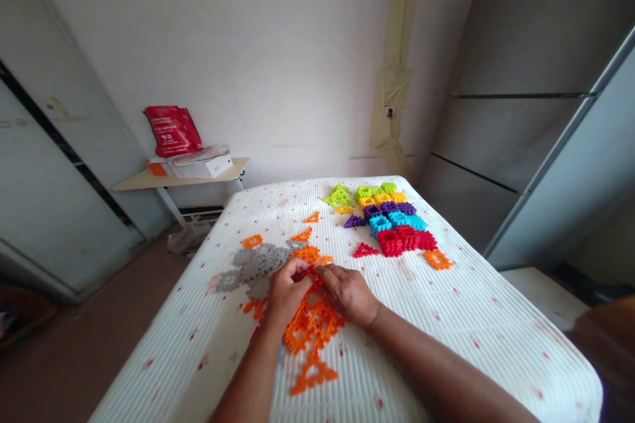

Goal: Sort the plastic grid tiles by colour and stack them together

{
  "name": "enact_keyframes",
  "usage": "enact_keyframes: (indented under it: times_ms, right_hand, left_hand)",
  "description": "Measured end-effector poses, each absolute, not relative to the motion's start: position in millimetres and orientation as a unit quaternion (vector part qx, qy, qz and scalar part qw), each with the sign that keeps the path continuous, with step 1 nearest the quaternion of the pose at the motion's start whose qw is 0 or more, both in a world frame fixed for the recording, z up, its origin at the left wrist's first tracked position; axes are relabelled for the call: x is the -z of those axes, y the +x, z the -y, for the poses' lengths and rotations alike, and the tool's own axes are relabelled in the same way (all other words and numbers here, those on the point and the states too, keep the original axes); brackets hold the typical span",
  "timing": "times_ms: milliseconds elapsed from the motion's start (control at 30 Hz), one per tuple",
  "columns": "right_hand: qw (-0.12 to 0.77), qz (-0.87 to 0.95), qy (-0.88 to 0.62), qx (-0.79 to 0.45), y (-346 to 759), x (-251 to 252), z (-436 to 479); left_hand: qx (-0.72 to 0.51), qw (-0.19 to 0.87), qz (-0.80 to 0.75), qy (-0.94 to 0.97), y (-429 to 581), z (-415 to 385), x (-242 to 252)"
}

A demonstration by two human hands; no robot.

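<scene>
My left hand (289,291) and my right hand (350,292) meet over a loose pile of orange interlocking plastic pieces (315,320). Between their fingertips shows a bit of a red interlocking piece (313,269), mostly covered by the fingers. Both hands are closed, with fingers bent around it. An orange triangle piece (314,373) lies at the near end of the pile. Left of my left hand spread grey interlocking pieces (260,261), some touching orange ones. A red triangle (366,250) lies beyond my right hand.
Sorted stacks in red (391,243), light blue (381,224), purple, yellow and green stand at the table's far right. A single orange square (438,260) lies beside them. The padded table cover (446,344) has rounded edges. A side table (233,170) holds a red bag (172,132).
</scene>
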State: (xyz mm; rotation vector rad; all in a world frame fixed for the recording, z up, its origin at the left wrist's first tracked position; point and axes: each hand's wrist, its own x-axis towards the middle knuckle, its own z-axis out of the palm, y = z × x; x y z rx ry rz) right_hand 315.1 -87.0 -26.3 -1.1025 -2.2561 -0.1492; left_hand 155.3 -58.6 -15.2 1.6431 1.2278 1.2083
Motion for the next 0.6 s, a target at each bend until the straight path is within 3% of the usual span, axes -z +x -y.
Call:
enact_keyframes:
  times_ms: [400, 600]
  right_hand:
    - [0.257, 0.81, -0.527, 0.012, 332, 18, 83]
    - [0.296, 0.782, -0.544, -0.064, 326, 19, 84]
  left_hand:
    - [-0.469, 0.414, -0.448, 0.639, 149, 53, 29]
    - [-0.456, 0.429, -0.446, 0.64, 154, 55, 26]
